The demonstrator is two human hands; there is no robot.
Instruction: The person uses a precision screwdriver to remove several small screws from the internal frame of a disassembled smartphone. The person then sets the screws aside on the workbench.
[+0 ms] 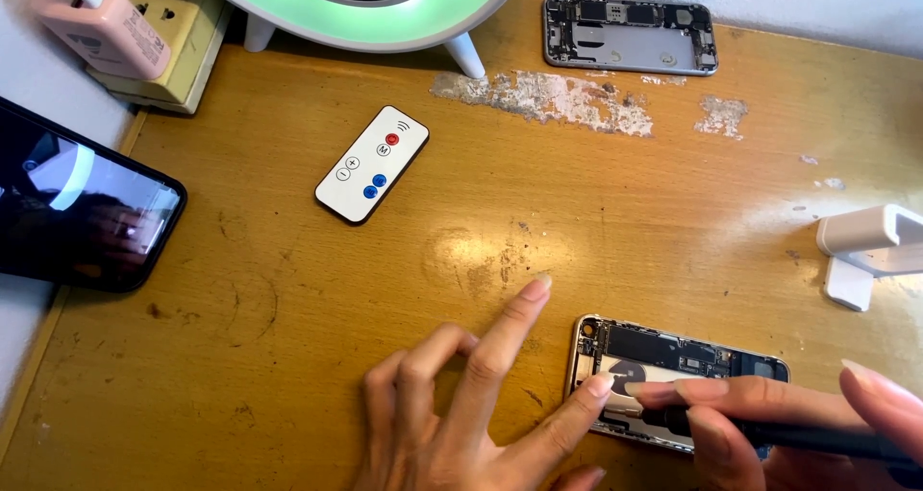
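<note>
One worn wooden desk point(288, 289) against a white wall point(817, 0)

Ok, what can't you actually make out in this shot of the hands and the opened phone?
Head view only:
- Tool tip: the right hand holds a dark tool; its fingers cover the tip.
- Opened phone: near side hidden under both hands; left hand rests on it.
- Round lamp: cut off by the top edge.
- White stand: cut off at the right edge.
</note>
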